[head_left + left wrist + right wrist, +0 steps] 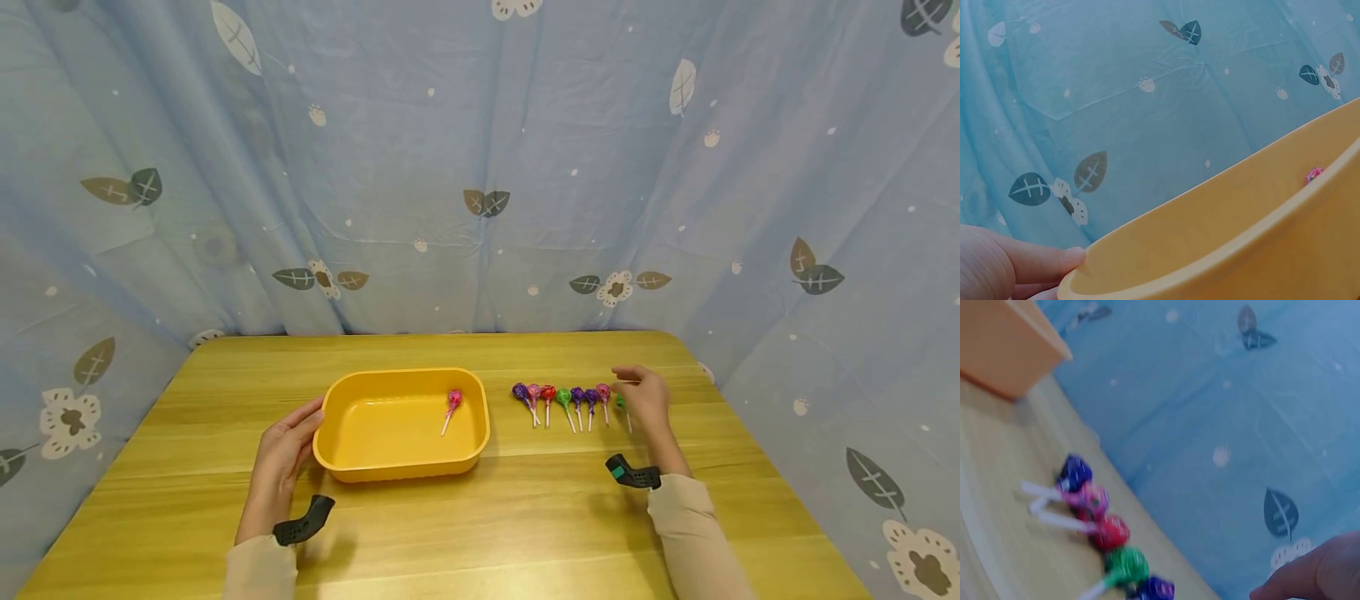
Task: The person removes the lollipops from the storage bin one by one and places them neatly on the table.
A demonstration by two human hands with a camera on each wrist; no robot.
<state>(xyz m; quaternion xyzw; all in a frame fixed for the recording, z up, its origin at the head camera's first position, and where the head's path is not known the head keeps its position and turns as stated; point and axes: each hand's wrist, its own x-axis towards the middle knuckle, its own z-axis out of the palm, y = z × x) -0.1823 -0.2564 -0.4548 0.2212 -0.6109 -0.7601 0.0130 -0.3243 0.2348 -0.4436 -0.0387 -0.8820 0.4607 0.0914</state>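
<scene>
My left hand (279, 458) grips the left end of a yellow plastic tray (401, 473), fingertips at its rim. In the left wrist view, fingers (1047, 262) meet the tray's corner. A pink-wrapped lollipop (453, 400) lies inside the tray, toward its right end. My right hand (647, 402) hovers at the right end of a lollipop row, fingers parted and nothing seen between them. Beside it are a pink lollipop (603, 392) and a green lollipop (621, 402), the green one partly covered by the hand.
Leftward along the row lie a purple lollipop (520, 391), a red lollipop (548, 392), another green lollipop (564, 397) and several more, sticks toward me. The wooden table (525, 533) ends at a blue patterned curtain (480, 150). Black wrist cameras (303, 521) sit on both wrists.
</scene>
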